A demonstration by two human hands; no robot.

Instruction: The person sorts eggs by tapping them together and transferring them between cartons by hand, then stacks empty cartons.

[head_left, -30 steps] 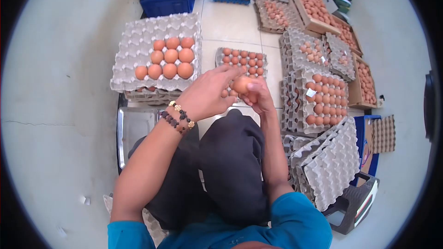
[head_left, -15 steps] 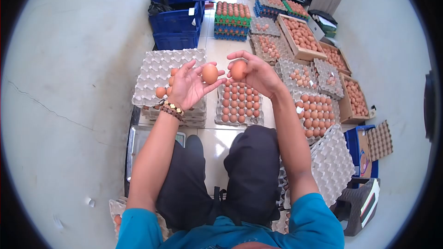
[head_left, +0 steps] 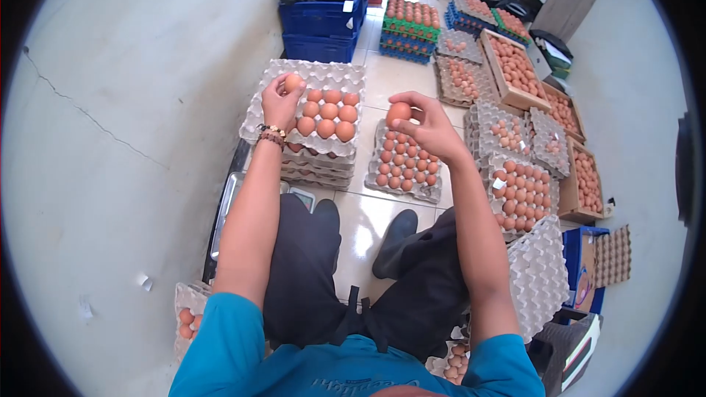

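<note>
My left hand [head_left: 281, 105], wearing bracelets, is closed around a brown egg [head_left: 293, 82] over the top grey egg tray [head_left: 323, 72] of the left stack. Several brown eggs [head_left: 328, 111] sit in rows in that tray, beside the hand, while its back cups are bare. My right hand [head_left: 432, 131] grips another brown egg [head_left: 398, 112] between thumb and fingers. Just below it on the floor lies a second grey egg tray [head_left: 430, 192], mostly filled with brown eggs [head_left: 407, 164].
Blue crates [head_left: 321, 48] stand at the back left. Green and blue trays of eggs [head_left: 409, 29] are stacked behind. Wooden boxes [head_left: 507, 95] of eggs and more grey trays [head_left: 540, 268] line the right side. A wall [head_left: 140, 176] runs along the left.
My left hand has moved left from beside my right hand to over the stacked tray, turning from palm-up to gripping its egg. My right hand still holds its egg. The view has shifted.
</note>
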